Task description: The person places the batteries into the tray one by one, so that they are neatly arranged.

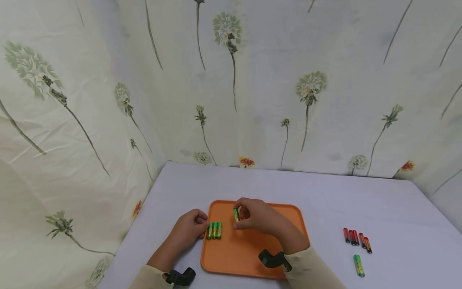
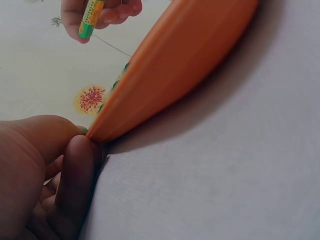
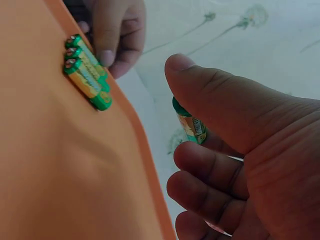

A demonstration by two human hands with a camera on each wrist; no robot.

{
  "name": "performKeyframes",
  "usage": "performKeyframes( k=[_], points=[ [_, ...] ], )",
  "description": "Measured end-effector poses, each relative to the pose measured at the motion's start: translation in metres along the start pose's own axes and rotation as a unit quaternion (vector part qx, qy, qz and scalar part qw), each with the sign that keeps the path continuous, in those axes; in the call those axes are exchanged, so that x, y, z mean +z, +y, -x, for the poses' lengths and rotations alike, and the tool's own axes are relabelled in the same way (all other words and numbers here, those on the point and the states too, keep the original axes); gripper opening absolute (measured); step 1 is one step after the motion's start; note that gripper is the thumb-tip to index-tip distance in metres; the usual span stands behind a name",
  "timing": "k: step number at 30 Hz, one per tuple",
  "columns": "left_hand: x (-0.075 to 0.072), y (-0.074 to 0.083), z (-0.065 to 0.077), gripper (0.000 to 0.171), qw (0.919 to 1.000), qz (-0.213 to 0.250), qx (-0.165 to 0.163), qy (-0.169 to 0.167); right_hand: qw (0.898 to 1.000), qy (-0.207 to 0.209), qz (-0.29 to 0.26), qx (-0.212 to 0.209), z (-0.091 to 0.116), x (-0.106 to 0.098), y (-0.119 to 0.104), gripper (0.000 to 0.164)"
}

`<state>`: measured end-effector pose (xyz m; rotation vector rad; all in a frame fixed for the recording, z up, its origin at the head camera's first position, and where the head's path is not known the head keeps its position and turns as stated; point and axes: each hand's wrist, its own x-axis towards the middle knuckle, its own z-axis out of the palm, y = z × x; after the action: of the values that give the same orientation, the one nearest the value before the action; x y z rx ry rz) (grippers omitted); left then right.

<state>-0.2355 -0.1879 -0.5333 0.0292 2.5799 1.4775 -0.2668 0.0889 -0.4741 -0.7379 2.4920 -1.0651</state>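
Observation:
My right hand (image 1: 260, 218) is over the orange tray (image 1: 236, 255), pinching a green-and-yellow battery (image 1: 236, 215) between thumb and fingers. In the right wrist view this battery (image 3: 191, 125) is partly covered by the thumb. Three more green batteries (image 1: 214, 230) lie side by side along the tray's left edge. Beside them, my left hand (image 1: 188, 229) grips the tray's left rim; the left wrist view has thumb and index finger (image 2: 77, 167) pressed together at that rim.
On the white table (image 1: 325, 208), right of the tray, lie several small red and black batteries (image 1: 353, 237). A single green battery (image 1: 359, 265) is nearer the front. Cloth with dandelion prints (image 1: 267, 88) hangs behind and to the left.

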Motion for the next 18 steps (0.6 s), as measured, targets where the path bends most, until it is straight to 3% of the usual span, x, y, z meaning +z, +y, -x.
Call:
performKeyframes(
  k=[11,18],
  points=[
    [0.0,0.003,0.002,0.019,1.0,0.004,0.002,0.007,0.999,-0.017,0.033,-0.01,-0.017,0.018,-0.011,0.045],
    [0.001,0.003,0.002,0.019,0.9999,0.011,0.0,-0.002,0.998,-0.018,0.058,0.011,-0.023,0.032,-0.009,0.043]
  ],
)
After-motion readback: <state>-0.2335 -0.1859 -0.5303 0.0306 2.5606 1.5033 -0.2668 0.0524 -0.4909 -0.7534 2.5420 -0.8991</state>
